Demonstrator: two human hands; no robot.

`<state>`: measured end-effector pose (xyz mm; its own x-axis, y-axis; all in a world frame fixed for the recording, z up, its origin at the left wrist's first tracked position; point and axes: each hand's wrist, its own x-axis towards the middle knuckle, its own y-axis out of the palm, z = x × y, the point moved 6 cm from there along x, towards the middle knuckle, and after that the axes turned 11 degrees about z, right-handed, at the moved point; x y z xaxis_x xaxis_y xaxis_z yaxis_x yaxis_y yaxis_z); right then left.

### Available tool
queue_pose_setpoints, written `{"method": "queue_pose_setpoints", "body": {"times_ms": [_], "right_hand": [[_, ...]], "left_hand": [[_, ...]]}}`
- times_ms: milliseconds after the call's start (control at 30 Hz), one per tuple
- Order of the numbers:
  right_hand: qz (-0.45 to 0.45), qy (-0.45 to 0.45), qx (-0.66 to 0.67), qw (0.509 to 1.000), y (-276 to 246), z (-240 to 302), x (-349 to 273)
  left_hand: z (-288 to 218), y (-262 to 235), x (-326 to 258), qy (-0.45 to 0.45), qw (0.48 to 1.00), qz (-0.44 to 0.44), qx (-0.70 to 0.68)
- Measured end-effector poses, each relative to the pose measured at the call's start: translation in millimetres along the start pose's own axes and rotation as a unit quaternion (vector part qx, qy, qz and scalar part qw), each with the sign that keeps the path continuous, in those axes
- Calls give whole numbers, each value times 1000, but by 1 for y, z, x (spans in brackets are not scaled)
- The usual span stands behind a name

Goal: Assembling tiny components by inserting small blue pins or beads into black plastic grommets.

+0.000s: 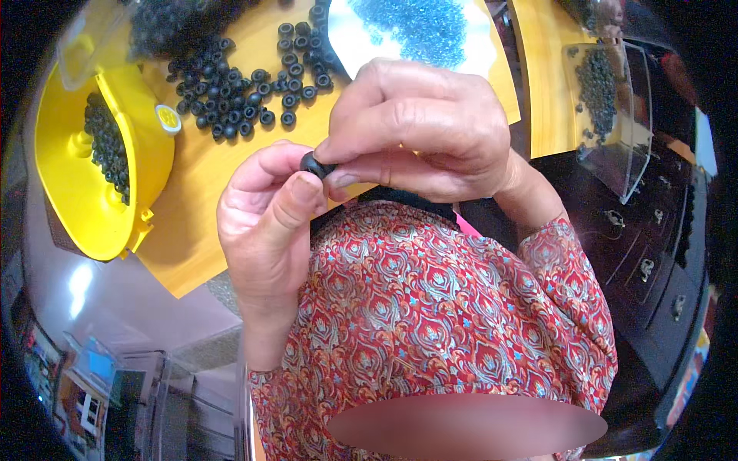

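Between my two hands is a small round black rubber-like piece (310, 164). The thumb and fingers of my left hand (265, 211) pinch it from the left. From the right, the fingertips of my right hand (427, 127) close on its other side; whatever else they hold there is too small to make out. Beyond my hands, many similar black pieces (231, 96) lie loose on the yellow tabletop (207, 177), some showing a hollow ring top. Just past my right hand, a white plate (483, 46) bears a heap of tiny clear-blue pieces (419, 27).
At the left stands a yellow bin (150, 173) with more black pieces inside. A dark heap (177, 27) lies at the far left. On the right, a clear plastic tray (634, 115) with small dark pieces sits at the edge of another tabletop (542, 92), above dark drawers (630, 238).
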<state>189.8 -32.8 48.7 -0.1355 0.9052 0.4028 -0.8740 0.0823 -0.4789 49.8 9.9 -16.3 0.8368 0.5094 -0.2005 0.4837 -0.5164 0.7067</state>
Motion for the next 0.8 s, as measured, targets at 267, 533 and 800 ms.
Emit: {"method": "queue_pose_setpoints", "body": {"times_ms": [267,533,800], "right_hand": [[-44,-15,21,999,6,8,-2],[-30,34,115,992,12,-1,-7],[-46,128,307,942,25,-19,-6]], "left_hand": [[-21,4,-3,171,956,4,237],[-21,11,-5,189,946,-2,262],[-4,-11,-12,47,982,-83,165]]}}
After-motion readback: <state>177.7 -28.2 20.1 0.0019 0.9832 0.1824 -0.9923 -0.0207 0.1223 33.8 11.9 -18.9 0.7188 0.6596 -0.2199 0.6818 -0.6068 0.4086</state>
